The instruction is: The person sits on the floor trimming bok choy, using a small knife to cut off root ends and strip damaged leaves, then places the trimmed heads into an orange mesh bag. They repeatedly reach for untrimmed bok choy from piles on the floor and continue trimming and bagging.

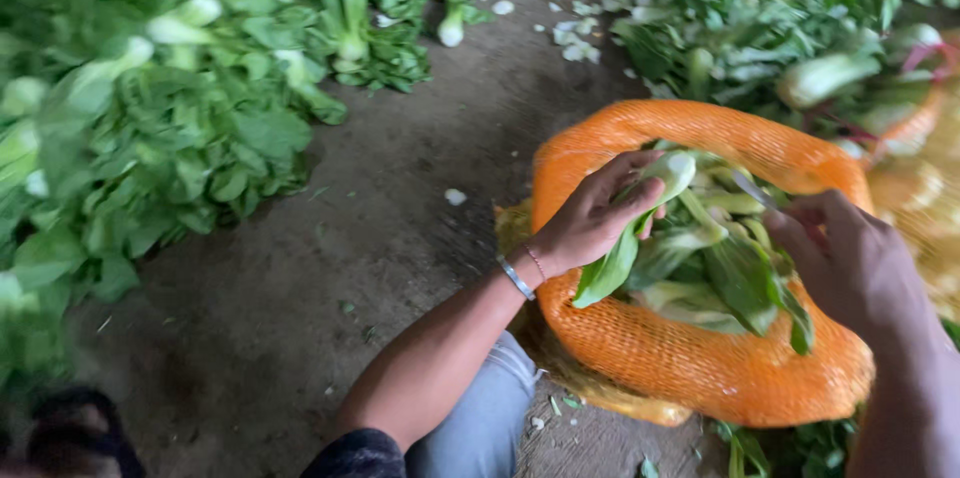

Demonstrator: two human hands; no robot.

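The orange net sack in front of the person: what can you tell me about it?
The orange net sack is a soft mesh bag, standing on the dirt floor with its mouth open and rim rolled down into a thick ring. It bulges with leafy greens with pale stalks. The left hand grips a leaf at the opening; the right hand reaches in opposite.

The floor (400, 168) is bare, dark packed earth, damp-looking and littered with pale stem trimmings (575, 33). Heaps of leafy greens (170, 128) spread across it on the left, more greens (760, 18) piled opposite. Soft, even light.
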